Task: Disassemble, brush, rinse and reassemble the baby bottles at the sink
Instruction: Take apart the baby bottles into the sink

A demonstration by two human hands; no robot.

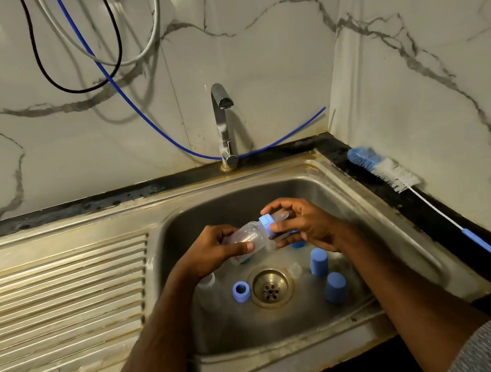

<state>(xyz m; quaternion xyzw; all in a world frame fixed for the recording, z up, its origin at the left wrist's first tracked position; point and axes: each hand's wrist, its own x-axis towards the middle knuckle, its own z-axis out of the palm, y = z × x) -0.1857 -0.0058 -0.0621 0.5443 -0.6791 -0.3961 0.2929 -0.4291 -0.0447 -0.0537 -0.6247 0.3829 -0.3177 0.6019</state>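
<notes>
Over the steel sink I hold a clear baby bottle on its side. My left hand grips its body. My right hand pinches the blue screw ring at its neck, with the clear teat under my fingers. In the basin lie a loose blue ring, two blue caps, a clear teat and another clear bottle partly hidden under my left wrist.
A chrome tap stands behind the basin, with no water running. A blue-handled bottle brush lies on the dark counter at the right. A ribbed draining board is to the left. The drain sits mid-basin. Cables hang on the marble wall.
</notes>
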